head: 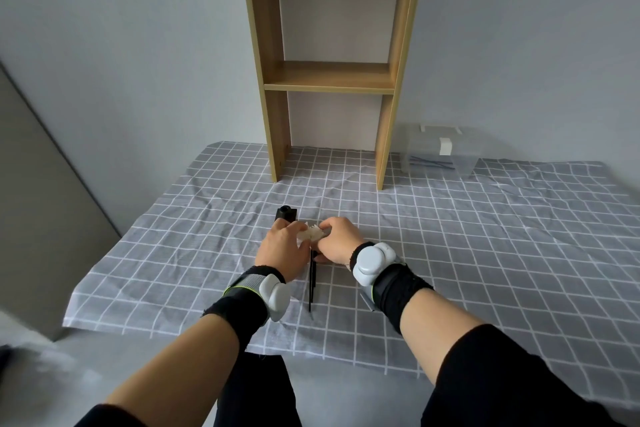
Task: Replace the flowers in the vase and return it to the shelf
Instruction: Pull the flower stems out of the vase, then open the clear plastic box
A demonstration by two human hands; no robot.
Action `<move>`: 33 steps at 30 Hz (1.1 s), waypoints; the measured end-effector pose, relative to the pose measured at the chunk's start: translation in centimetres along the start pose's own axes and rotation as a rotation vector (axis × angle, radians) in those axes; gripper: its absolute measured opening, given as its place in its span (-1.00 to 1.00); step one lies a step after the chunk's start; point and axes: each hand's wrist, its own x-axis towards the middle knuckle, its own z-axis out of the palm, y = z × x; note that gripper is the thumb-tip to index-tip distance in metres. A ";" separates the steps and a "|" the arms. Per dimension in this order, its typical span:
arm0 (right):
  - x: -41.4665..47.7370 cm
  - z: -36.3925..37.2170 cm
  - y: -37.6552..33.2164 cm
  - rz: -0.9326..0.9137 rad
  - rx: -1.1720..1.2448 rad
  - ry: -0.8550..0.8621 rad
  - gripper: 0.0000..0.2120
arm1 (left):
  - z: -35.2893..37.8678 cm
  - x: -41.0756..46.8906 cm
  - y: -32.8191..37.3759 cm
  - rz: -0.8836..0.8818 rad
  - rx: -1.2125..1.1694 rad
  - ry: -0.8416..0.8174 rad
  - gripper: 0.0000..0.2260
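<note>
A small black vase [286, 212] stands on the grey checked cloth [450, 236], just behind my left hand [282, 251]. White flowers [310, 234] on thin black stems [313, 284] are pinched between both hands; the stems trail toward me over the cloth. My right hand [337, 239] closes on the flower heads from the right, and my left hand closes on them from the left. The wooden shelf [329, 81] stands at the back of the table with nothing on its board.
A clear plastic box [440, 154] holding thin blue stems sits at the back right beside the shelf. The cloth's front edge hangs near my body. A grey wall runs behind the table, and a grey panel stands to the left.
</note>
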 end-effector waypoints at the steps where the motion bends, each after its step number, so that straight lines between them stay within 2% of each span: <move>1: -0.1 -0.5 0.1 -0.004 -0.029 0.004 -0.61 | -0.1 -0.1 0.1 0.000 0.015 -0.002 -0.66; 4: -0.5 -1.7 0.4 -0.011 -0.139 0.001 -0.52 | -0.3 -0.3 0.6 -0.013 0.056 -0.002 -0.65; 8: -1.8 -3.4 1.0 -0.008 -0.165 -0.027 -0.48 | -1.0 -0.6 1.7 0.007 0.103 0.013 -0.71; 13: -4.5 -5.7 1.6 -0.051 -0.264 -0.027 -0.63 | -1.9 -1.0 4.0 0.063 0.119 -0.012 -0.74; 18: -7.4 -7.8 2.4 -0.097 -0.413 -0.048 -0.71 | -1.7 -1.1 7.3 0.171 0.183 -0.188 -0.83; 24: -9.1 -11.0 3.8 -0.135 -0.601 -0.040 -0.74 | -0.4 -0.1 11.0 0.251 0.241 -0.315 -0.82; 33: -6.7 -18.8 7.0 -0.075 -0.595 0.064 -0.75 | 1.6 5.3 17.3 0.347 0.232 -0.323 -0.79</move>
